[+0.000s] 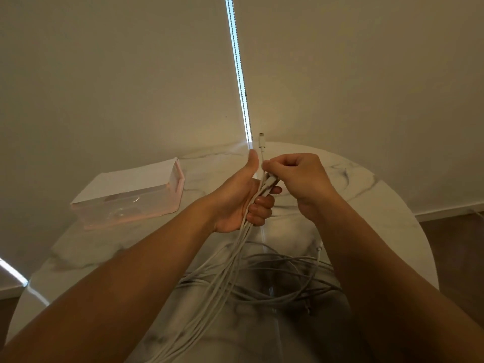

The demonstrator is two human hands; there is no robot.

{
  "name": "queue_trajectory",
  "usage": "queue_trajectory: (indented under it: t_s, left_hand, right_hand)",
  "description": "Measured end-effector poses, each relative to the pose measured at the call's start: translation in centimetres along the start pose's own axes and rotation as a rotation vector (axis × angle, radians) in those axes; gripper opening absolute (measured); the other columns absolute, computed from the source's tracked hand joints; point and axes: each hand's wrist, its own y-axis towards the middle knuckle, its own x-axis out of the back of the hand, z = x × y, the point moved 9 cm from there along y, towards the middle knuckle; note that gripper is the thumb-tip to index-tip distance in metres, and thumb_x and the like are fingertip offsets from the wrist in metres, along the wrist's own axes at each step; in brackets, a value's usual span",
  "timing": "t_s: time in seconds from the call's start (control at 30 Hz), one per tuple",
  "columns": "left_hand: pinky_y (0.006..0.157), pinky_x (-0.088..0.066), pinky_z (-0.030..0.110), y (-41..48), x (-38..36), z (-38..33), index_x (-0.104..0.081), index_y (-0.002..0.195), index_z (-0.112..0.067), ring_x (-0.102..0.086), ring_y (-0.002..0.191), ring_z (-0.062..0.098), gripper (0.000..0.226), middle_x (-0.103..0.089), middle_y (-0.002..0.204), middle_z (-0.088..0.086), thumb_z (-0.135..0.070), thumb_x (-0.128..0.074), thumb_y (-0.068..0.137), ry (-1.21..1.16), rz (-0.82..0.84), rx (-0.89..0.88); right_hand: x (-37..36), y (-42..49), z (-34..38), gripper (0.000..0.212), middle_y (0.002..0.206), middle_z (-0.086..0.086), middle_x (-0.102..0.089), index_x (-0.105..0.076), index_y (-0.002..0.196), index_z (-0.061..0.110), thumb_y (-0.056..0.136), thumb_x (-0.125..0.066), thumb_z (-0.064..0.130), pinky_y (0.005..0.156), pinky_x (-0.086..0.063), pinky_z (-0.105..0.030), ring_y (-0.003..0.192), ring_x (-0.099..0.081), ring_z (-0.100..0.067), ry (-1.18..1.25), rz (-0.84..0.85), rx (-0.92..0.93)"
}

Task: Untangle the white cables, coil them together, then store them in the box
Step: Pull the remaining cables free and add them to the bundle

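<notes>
Below my hands the white cables point(231, 258) loop loose on the table point(379, 210). My left hand point(241, 200) clenches their gathered strands; my right hand point(301, 179), just beside it, pinches one end. The box point(131, 195) sits well left of my left hand.

White cables point(231, 260) bunched upright, loose loops below; clear box point(131, 203) to left.

The left hand point(235, 203) and right hand point(306, 184) are bare, as are both forearms point(136, 271).

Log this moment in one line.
left hand: grips white cables; right hand: pinches cable end; box: on table; coil: not done
</notes>
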Motion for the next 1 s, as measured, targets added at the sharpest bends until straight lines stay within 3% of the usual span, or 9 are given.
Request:
queue_trajectory:
  t_s: [0.1,0.2,0.33,0.47,0.67,0.8,0.93,1.0]
  left_hand:
    - [0.046,-0.025,0.017,-0.2,0.2,-0.3,-0.049,0.101,-0.01,-0.026,0.052,0.006,0.03,-0.03,0.064,-0.002,-0.038,-0.055,0.093,0.073,0.004,-0.094]
    - [0.046,-0.027,0.017,-0.6,0.5,-0.5,-0.051,0.108,-0.006,-0.029,0.052,0.007,0.017,-0.034,0.063,-0.001,-0.02,-0.047,0.1,0.041,-0.016,-0.134]
    - [0.048,-0.029,0.019,-0.9,0.7,-0.8,-0.05,0.114,-0.004,-0.032,0.054,0.009,0.023,-0.04,0.067,0.002,-0.02,-0.038,0.103,0.002,-0.037,-0.186]
    - [0.051,-0.036,0.022,-1.3,1.2,-0.9,-0.05,0.107,-0.005,-0.039,0.055,0.011,0.021,-0.042,0.067,0.003,-0.021,-0.038,0.103,-0.069,-0.089,-0.239]
    - [0.053,-0.038,0.026,-2.1,2.3,-1.5,-0.048,0.1,-0.007,-0.043,0.056,0.016,0.019,-0.043,0.067,0.006,-0.019,-0.034,0.105,-0.159,-0.223,-0.29]
    - [0.058,-0.04,0.027,-2.2,1.8,-1.8,-0.056,0.099,-0.006,-0.042,0.06,0.017,0.028,-0.045,0.069,0.006,-0.018,-0.031,0.103,-0.249,-0.197,-0.228]
    - [0.052,-0.047,0.026,-1.9,3.5,-1.5,-0.054,0.119,-0.006,-0.047,0.056,0.016,0.027,-0.049,0.07,0.007,-0.016,-0.034,0.103,-0.305,-0.309,-0.16]
    - [0.048,-0.046,0.024,-2.0,4.3,-1.8,-0.053,0.114,-0.005,-0.045,0.051,0.014,0.023,-0.045,0.069,0.006,-0.015,-0.034,0.104,-0.288,-0.372,-0.183]
  right_hand:
    - [0.2,0.1,-0.6,0.012,0.062,-0.002,-0.065,-0.073,0.074,0.002,0.082,-0.074,0.01,0.047,-0.042,-0.006,0.05,-0.057,0.002,0.037,-0.026,-0.059]
    - [0.5,0.2,-1.2,0.008,0.061,0.003,-0.065,-0.073,0.074,0.006,0.08,-0.075,0.01,0.047,-0.041,-0.01,0.048,-0.055,0.007,0.073,-0.058,-0.102]
    - [0.3,-0.1,-2.4,0.006,0.071,0.001,-0.064,-0.075,0.079,0.007,0.076,-0.078,0.012,0.061,-0.038,-0.027,0.068,-0.051,-0.009,0.214,-0.067,-0.216]
    - [0.0,-0.5,-2.9,0.014,0.07,0.001,-0.06,-0.076,0.087,0.006,0.076,-0.08,0.012,0.055,-0.036,-0.029,0.068,-0.044,-0.016,0.303,-0.081,-0.26]
    - [-0.9,-1.0,-1.4,0.012,0.069,-0.004,-0.056,-0.072,0.089,0.001,0.086,-0.071,0.012,0.059,-0.043,-0.03,0.068,-0.049,-0.018,0.286,-0.07,-0.114]
    - [-1.6,-1.4,0.4,0.017,0.079,-0.012,-0.071,-0.065,0.094,-0.001,0.097,-0.054,0.011,0.067,-0.055,-0.036,0.069,-0.063,-0.023,0.228,-0.034,0.003]
    - [-1.8,-2.2,2.2,0.015,0.076,-0.017,-0.072,-0.059,0.091,0.004,0.1,-0.05,0.012,0.056,-0.053,-0.028,0.061,-0.065,-0.025,0.242,-0.017,0.098]
    - [-2.2,-2.8,2.9,0.015,0.07,-0.016,-0.069,-0.059,0.091,0.003,0.1,-0.051,0.01,0.053,-0.052,-0.026,0.055,-0.063,-0.021,0.302,0.019,0.109]
